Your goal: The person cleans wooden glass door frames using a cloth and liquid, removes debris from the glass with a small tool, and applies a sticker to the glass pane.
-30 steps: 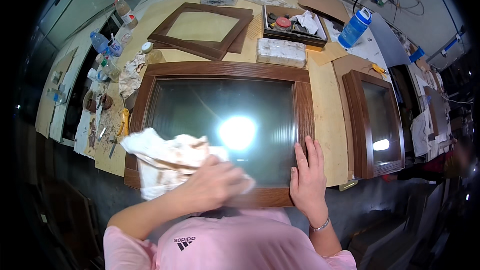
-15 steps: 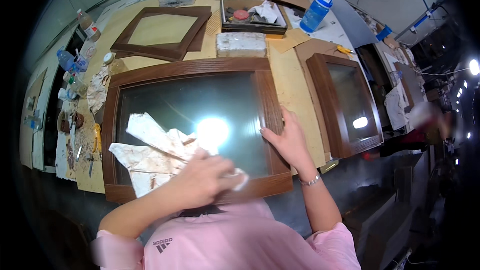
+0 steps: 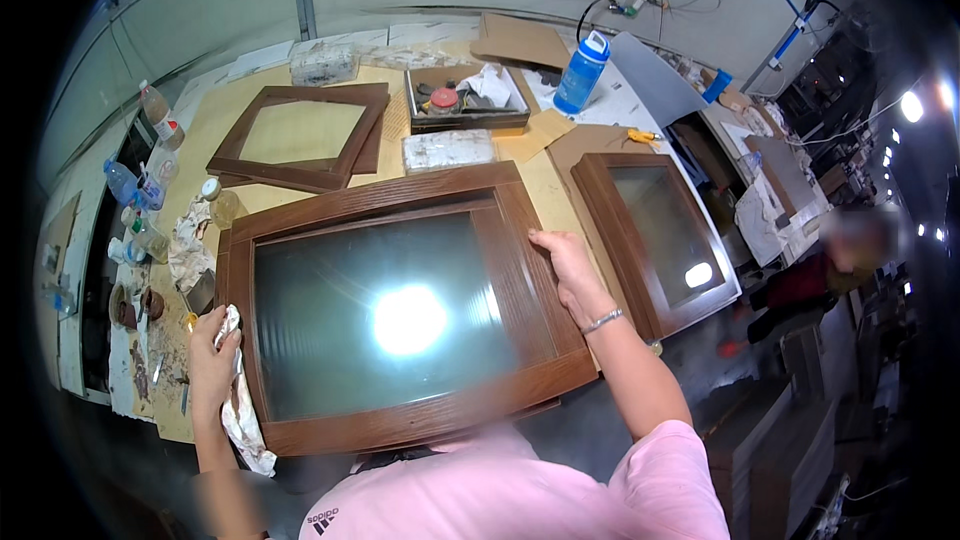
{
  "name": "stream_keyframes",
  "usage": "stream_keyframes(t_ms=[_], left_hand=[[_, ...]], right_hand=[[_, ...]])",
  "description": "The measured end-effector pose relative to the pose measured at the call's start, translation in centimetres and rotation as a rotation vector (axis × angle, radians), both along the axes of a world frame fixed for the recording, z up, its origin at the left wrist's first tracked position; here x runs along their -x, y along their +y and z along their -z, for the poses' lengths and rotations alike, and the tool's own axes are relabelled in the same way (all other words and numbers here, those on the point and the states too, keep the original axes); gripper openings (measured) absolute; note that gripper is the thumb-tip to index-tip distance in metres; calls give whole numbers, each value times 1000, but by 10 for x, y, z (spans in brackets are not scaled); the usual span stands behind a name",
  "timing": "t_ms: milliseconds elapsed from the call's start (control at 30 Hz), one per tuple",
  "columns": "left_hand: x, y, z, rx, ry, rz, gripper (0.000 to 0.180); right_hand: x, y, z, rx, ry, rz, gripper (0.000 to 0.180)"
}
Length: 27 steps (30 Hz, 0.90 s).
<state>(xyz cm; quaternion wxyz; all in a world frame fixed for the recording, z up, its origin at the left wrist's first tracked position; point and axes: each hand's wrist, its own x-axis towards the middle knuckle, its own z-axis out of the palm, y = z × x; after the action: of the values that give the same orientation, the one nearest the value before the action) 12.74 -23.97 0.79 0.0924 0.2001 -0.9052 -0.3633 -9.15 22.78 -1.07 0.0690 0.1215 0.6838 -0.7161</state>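
Before me is a brown wood-framed glass door [image 3: 430,422], with a bright light glaring off its glass. It sits tilted slightly, and an edge of a second dark piece shows beneath its near right corner. My left hand [image 3: 212,365] grips the door's left side and also holds a crumpled, stained white cloth [image 3: 247,425], which hangs down along the near left corner. On the far side of the right stile, my right hand [image 3: 568,265] is closed around the door's edge, thumb on top; its other fingers are mostly hidden.
Right of the door lies another brown glazed door [image 3: 655,285] on cardboard. Empty brown frames [image 3: 225,165], a wrapped white block [image 3: 450,152], a tool tray [image 3: 515,118] and a blue bottle [image 3: 582,75] stand behind. Several bottles line the left. A person [image 3: 800,285] is at far right.
My left hand has gone from wiping the glass to the door's left edge, taking the cloth along. The right hand keeps its hold on the right edge. The door has turned slightly.
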Motion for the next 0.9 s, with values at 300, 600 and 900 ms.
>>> stream_keyframes(t_ms=[300,600,900], left_hand=[[3,-62,-28,-447,367,-23,30],[27,-67,-45,-421,674,33,24],[31,129,-100,-193,658,342,54]], right_hand=[[-24,24,-60,7,368,-84,29],[-23,23,-82,199,618,-32,26],[-23,25,-75,102,637,63,27]])
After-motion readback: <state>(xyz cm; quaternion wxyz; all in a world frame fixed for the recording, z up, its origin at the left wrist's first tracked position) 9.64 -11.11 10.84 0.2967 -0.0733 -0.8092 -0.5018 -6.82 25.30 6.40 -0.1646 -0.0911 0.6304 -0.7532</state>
